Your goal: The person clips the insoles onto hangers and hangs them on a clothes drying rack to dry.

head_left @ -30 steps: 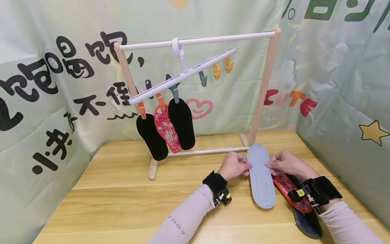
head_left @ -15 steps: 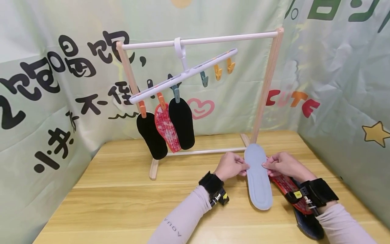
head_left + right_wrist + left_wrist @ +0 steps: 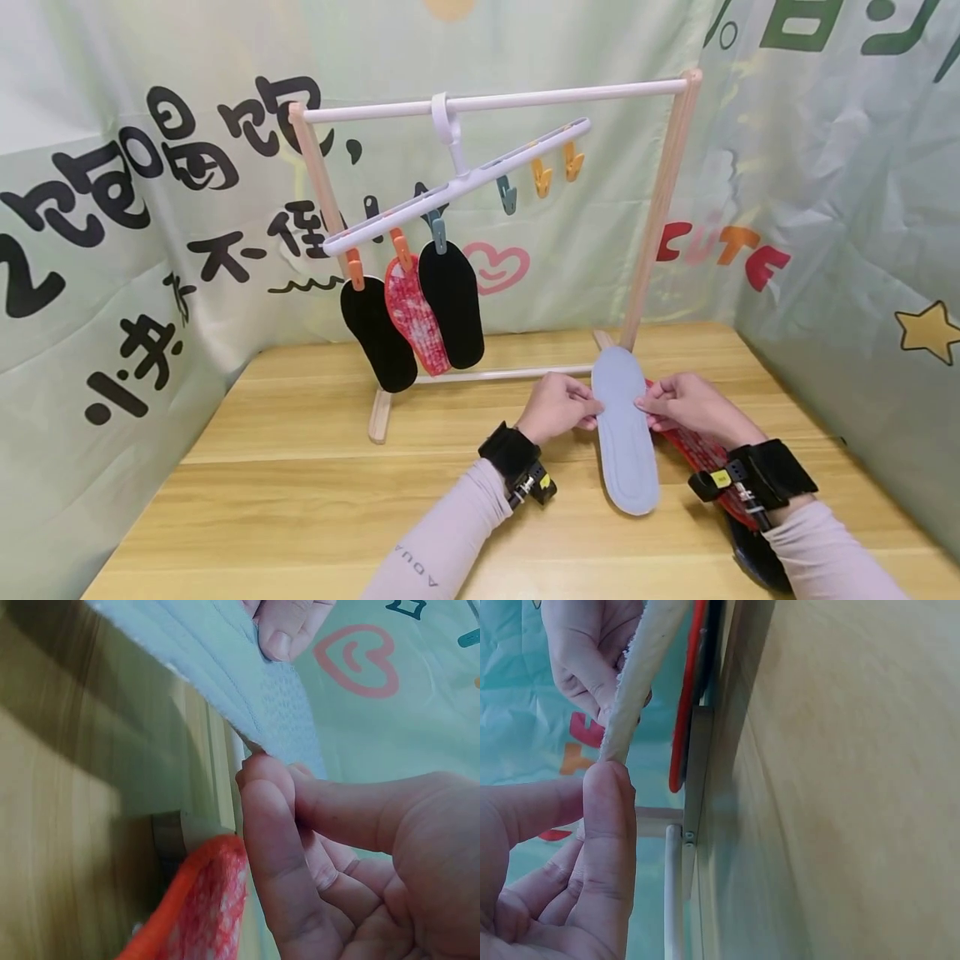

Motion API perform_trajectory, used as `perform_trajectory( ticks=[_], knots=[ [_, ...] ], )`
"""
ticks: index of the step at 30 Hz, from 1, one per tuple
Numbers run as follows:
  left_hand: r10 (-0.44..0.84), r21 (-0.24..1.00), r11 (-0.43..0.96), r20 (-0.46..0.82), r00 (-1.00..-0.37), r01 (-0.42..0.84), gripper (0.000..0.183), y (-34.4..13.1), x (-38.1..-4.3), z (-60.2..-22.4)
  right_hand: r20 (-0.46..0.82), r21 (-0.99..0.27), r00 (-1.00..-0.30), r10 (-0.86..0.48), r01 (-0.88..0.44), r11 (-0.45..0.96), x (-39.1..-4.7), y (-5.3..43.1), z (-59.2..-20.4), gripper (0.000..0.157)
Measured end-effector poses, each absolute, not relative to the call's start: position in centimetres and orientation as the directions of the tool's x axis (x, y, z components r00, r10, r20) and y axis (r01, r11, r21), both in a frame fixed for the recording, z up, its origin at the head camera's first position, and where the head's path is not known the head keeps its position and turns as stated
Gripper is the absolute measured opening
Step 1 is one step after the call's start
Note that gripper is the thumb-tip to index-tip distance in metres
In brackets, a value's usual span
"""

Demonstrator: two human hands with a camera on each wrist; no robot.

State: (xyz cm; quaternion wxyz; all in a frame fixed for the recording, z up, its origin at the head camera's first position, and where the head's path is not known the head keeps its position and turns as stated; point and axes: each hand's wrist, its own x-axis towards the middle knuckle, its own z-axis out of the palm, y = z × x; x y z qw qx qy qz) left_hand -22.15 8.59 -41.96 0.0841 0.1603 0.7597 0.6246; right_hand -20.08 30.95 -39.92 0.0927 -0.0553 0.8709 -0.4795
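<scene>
Head view: pale insole sits right of centre in the lower half, long axis near vertical in the frame. Left hand pinches its left edge, right hand its right edge; hands apart, both clamped on the insole. Left wrist view has it edge-on, with a gap to the surface.

Change over the last second: insole and both hands slide a little left in the frame, grips alike. More of the upper end of the red insole shows past the right hand. It lies lower right, partly behind the right wrist, seemingly over a dark piece.

Upper centre, hanger tilts, low at left. Clipped there: left black insole, patterned insole, right black insole. Teal clip and two yellow clips farther right hold nothing.

Reading: pale insole now stands freer of the pieces at right, but only in hand, not clipped. Looks like a positioning step.
</scene>
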Motion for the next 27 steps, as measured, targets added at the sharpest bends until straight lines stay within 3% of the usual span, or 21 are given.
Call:
perform_trajectory(
  ticks=[8, 27],
  knots=[
    [0.349, 0.972, 0.187, 0.072, -0.934, 0.144, 0.008, 7.4, -22.7, -41.9, -0.087, -0.871, -0.976, -0.198, -0.022, 0.491, -20.4, 30.0, -39.7, 0.025],
    [0.323, 0.96, 0.23, 0.08, -0.943, 0.16, 0.008, 4.8, -23.7, -41.8, -0.044, -0.838, -0.979, -0.197, -0.071, 0.541, -21.6, 27.5, -39.4, 0.027]
  ],
)
